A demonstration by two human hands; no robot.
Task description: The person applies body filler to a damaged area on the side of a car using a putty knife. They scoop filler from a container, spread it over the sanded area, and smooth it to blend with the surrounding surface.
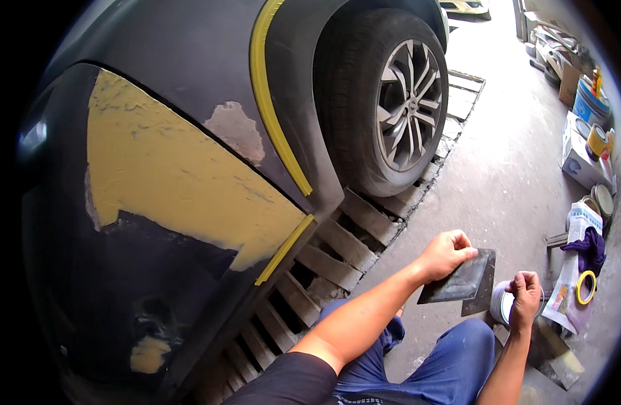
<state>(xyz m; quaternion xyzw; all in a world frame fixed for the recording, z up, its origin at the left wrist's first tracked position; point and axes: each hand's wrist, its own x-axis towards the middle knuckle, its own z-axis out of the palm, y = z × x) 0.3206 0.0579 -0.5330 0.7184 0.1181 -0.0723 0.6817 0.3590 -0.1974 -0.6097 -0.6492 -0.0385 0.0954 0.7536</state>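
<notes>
My left hand [448,258] pinches the upper edge of a dark, flat rectangular plate [455,282], thumb on top. Behind it shows a second dark thin sheet [482,290], partly overlapped; I cannot tell whether the two are joined. To the right, my right hand [524,297] is closed, thumb against curled fingers, over the rim of an open round can [502,301]. What it grips, if anything, is hidden. Ahead to the left stands a dark car panel [121,277], with a broad smear of yellow filler [182,179] across it and yellow masking tape [283,251] along its edge.
A car wheel [408,108] stands over a slatted floor grate [331,263]. Along the right lie a purple cloth [586,250], a yellow tape roll [585,287], a white box [584,158] and a blue bucket [589,104]. A filler-smeared board [557,358] lies below my right hand.
</notes>
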